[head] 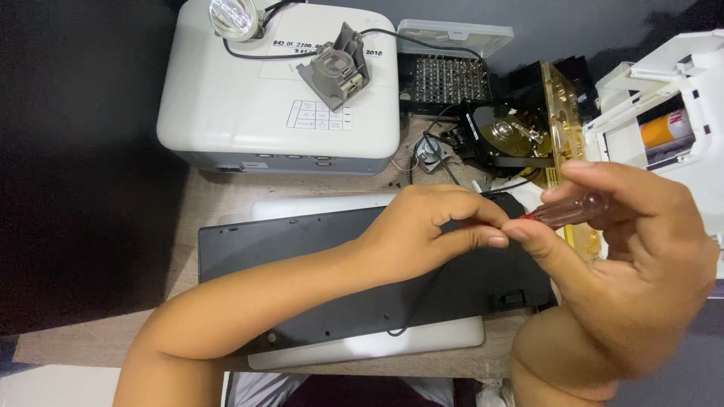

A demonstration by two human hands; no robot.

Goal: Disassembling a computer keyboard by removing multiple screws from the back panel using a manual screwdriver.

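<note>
My right hand (641, 279) grips a screwdriver with a translucent dark red handle (575, 209), held sideways at chest height. My left hand (426, 230) reaches across and pinches the screwdriver's tip end between thumb and fingers, right beside my right thumb. Both hands hover over a flat black panel (302, 249) that lies on a silver laptop-like slab (362, 345). A thin black wire (418, 305) loops down over the panel.
A white projector (249, 98) stands at the back with a lamp module (335, 69) and a bulb (230, 16) on top. A black bit tray (445, 79), an opened amber-tinted mechanism (520, 136) and a white device (664, 105) sit at the right.
</note>
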